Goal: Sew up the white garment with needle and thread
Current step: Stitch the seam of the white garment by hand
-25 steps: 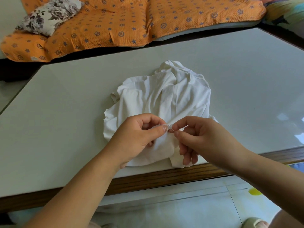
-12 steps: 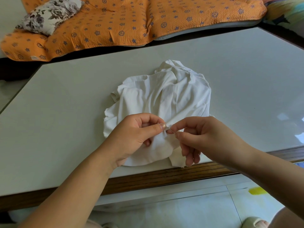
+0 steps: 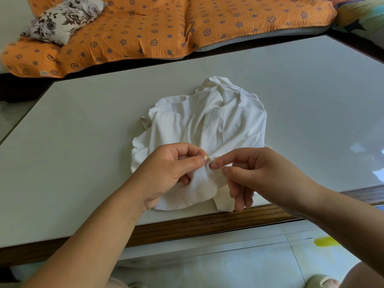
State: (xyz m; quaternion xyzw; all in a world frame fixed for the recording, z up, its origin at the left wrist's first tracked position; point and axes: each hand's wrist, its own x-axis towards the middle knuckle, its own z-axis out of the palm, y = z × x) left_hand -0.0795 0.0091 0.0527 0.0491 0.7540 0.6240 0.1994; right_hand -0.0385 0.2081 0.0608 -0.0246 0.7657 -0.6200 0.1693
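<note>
pinching a fold of the white garment [image 3: 207, 121] in the left grip [image 3: 166, 173], thumb and forefinger closed. nipping the needle [image 3: 216, 164] in the right grip [image 3: 259, 173], just beside the left. lying bunched on the worktop [image 3: 83, 142] beneath and beyond both grips.

- Left hand [image 3: 166, 169] pinches a fold of the white garment [image 3: 207, 125], crumpled at the table [image 3: 83, 142] near edge.
- Right hand [image 3: 259, 173] pinches the needle [image 3: 216, 164] at that fold.

Soft matt white cloth garment [image 3: 207, 125] on glossy smooth tabletop [image 3: 311, 90], wood-edged.
</note>
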